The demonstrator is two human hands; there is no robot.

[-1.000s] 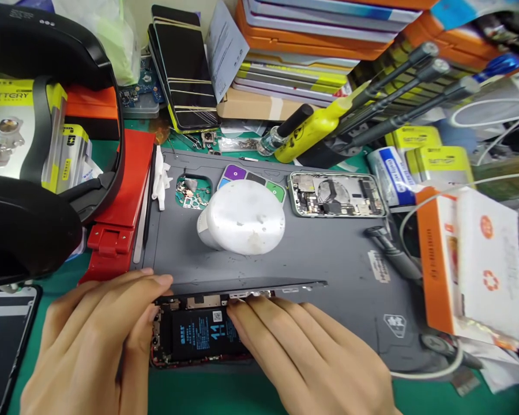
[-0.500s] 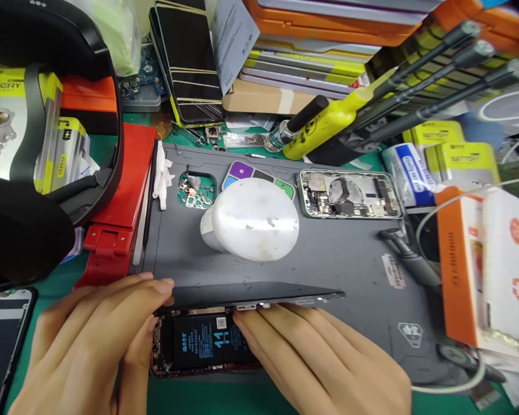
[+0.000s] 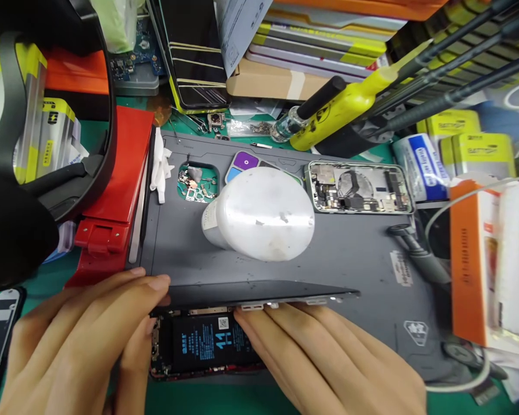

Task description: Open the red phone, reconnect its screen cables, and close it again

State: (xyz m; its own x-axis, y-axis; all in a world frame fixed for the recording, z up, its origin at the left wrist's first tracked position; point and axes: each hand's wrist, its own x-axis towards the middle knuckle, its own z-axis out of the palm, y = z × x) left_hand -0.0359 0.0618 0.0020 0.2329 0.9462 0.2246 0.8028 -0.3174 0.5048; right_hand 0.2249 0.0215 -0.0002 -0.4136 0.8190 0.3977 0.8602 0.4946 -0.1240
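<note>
An opened phone (image 3: 163, 357) lies at the near edge of the grey work mat, its black battery (image 3: 207, 344) marked "11" exposed. Along its far side the phone screen (image 3: 263, 292) is raised at a steep tilt, small metal parts showing on its lower edge. My left hand (image 3: 82, 328) is closed at the screen's left end, fingertips over the edge and thumb by the phone's left end. Over the right part of the phone, my right hand (image 3: 328, 351) has its fingers pressed together against the screen's inner side. Its fingertips are partly hidden beneath the screen.
A white dome-topped object (image 3: 266, 213) stands on the grey mat (image 3: 350, 253) just behind the screen. Beyond it lies another opened phone (image 3: 358, 187). A red case (image 3: 125, 167) stands left, boxes (image 3: 471, 259) right. A yellow bottle (image 3: 346, 109) leans at the back.
The camera view has shifted slightly, so the back items sit higher and further right. Both hands and the screen keep nearly the same pose on the phone.
</note>
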